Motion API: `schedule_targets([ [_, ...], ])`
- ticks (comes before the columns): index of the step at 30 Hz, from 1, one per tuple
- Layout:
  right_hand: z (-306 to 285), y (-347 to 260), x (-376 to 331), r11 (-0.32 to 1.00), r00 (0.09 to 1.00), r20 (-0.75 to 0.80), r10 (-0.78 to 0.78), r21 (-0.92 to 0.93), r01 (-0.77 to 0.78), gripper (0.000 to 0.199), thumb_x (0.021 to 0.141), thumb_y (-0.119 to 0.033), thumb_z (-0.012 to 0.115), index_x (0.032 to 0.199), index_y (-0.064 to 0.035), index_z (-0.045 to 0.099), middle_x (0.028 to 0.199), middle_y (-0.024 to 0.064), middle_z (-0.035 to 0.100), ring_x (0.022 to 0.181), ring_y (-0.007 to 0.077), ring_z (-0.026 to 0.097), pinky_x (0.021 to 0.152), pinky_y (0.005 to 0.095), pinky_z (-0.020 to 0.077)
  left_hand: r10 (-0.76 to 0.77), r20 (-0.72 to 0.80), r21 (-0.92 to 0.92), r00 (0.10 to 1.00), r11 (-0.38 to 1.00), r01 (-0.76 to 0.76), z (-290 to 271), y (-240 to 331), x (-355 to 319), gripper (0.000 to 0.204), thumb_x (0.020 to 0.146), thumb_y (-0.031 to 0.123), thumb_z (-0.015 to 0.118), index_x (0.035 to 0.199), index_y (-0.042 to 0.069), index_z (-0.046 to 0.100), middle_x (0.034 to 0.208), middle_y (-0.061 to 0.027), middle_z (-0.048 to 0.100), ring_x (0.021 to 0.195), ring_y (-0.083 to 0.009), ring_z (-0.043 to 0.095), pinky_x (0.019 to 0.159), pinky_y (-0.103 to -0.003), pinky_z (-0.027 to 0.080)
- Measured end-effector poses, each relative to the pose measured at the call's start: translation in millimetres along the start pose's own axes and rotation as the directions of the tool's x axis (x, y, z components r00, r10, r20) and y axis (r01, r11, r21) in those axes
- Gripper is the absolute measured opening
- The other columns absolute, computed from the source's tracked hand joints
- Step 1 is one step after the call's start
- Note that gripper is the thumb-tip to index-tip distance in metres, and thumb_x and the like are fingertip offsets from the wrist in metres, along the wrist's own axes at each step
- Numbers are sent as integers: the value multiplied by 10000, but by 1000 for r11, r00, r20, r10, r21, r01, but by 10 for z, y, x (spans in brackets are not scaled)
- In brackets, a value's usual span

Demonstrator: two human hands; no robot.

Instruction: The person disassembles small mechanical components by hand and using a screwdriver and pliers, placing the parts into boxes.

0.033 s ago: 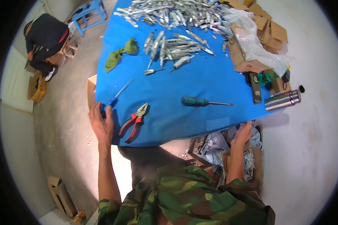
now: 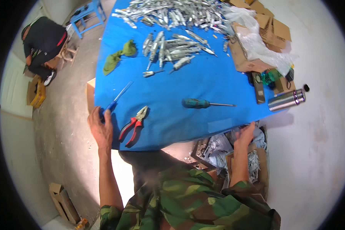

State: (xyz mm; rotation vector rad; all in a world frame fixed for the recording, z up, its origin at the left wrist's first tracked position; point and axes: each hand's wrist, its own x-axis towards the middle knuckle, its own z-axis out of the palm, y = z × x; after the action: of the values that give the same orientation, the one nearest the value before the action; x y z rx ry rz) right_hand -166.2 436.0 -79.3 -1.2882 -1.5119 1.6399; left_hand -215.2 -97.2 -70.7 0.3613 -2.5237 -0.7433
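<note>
Screwdriver, blue-handled, is at the left edge of the blue-covered table, against the curled left hand, grip unclear. Right hand is at the near edge, its hold unclear too.

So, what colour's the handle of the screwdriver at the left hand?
Blue. The handle is partly hidden by the left hand; head view shows it best.

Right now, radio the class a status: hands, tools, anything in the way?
Left hand at blue-handled screwdriver, grip unclear. Right hand at near table edge. Red-handled pliers beside left hand.
</note>
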Motion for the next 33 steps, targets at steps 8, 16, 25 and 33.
schedule_targets([
  [8,371,71,144,890,957,175,231,358,-281,724,1051,-566,540,1503,-3,482,1457,130,579,1276,321,589,1081,461,485,-10,30,66,999,998,8,46,-22,11,467,1051,361,641,1324,-18,659,1412,-211,614,1344,-377,536,1146,-483,434],
  [16,367,235,113,880,982,174,75,452,-148,654,1086,-493,552,1459,41,498,1418,157,595,1249,303,601,1072,457,500,17,31,71,999,997,-19,74,-105,24,470,1057,375,642,1301,-25,676,1403,-213,620,1321,-366,556,1087,-449,488],
  [25,213,451,263,845,956,289,-47,523,-117,590,1067,-442,626,1430,18,553,1394,129,628,1230,266,616,1065,439,495,45,13,72,999,996,-46,74,-145,23,502,1056,405,641,1295,-36,677,1392,-216,631,1320,-371,559,1099,-460,483],
  [33,121,432,254,785,898,430,-92,586,-200,594,1071,-396,631,1479,20,513,1455,126,599,1296,282,585,1124,447,449,37,17,82,999,996,-38,82,-171,32,507,1054,411,644,1290,-37,677,1392,-219,631,1324,-377,555,1106,-469,475],
])
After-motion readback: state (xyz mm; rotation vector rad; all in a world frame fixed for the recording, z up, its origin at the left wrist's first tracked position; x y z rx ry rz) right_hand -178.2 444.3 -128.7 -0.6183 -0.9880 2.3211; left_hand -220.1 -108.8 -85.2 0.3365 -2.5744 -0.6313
